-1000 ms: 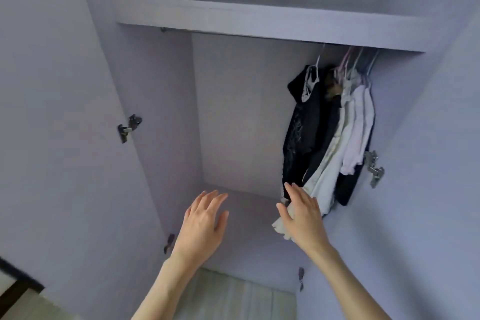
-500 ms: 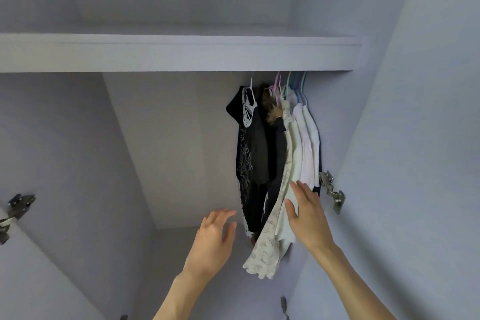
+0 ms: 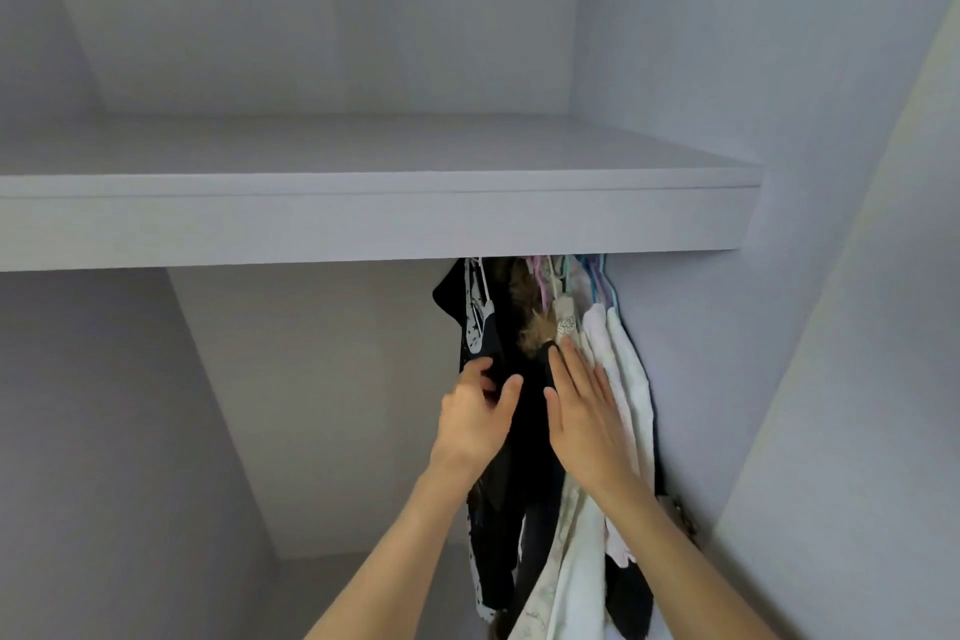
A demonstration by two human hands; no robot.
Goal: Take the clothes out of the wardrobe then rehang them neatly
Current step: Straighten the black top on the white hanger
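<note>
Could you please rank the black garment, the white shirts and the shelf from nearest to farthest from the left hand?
1. Black garment: pinched by the left hand.
2. White shirts: hanging further right, past the right hand.
3. Shelf: overhead.

Shelf (image 3: 363,218): pale lilac-grey board spanning the full width, thick front edge.
Back panel (image 3: 322,405): same colour, plain, in shade beneath the shelf.
Right side panel (image 3: 857,327): plain, evenly lit.
</note>
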